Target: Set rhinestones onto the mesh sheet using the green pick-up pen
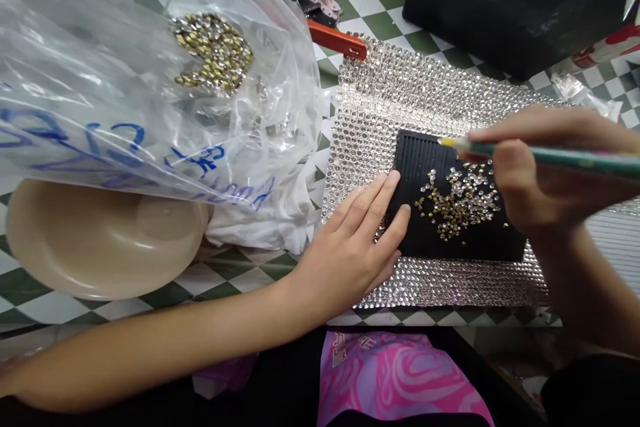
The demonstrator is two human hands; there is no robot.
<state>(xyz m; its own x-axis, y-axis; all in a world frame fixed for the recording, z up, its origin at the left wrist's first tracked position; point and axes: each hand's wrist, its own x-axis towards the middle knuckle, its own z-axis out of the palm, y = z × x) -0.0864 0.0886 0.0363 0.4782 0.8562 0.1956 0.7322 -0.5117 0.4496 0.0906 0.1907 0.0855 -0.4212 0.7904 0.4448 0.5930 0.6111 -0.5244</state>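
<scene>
My right hand [530,173] grips a green pencil-like stick [580,159] with a yellow tip, which is at the upper edge of a black ridged tray [415,153]. Loose gold-backed rhinestones [463,203] lie scattered over the tray's middle and right. At the tray's left edge rests my left hand [357,233], fingers stretched out and touching the edge. Underneath the tray spreads a sheet covered in rows of silver rhinestones [360,147]. Part of the tray's right side is hidden behind my right hand.
A clear plastic bag [280,113] with blue writing holds more rhinestones [215,53] at the left. Below it stands a beige bowl [105,247] beside white tissue [265,227]. An orange-handled tool [337,39] reaches onto the sheet. Behind is a black bag [500,13].
</scene>
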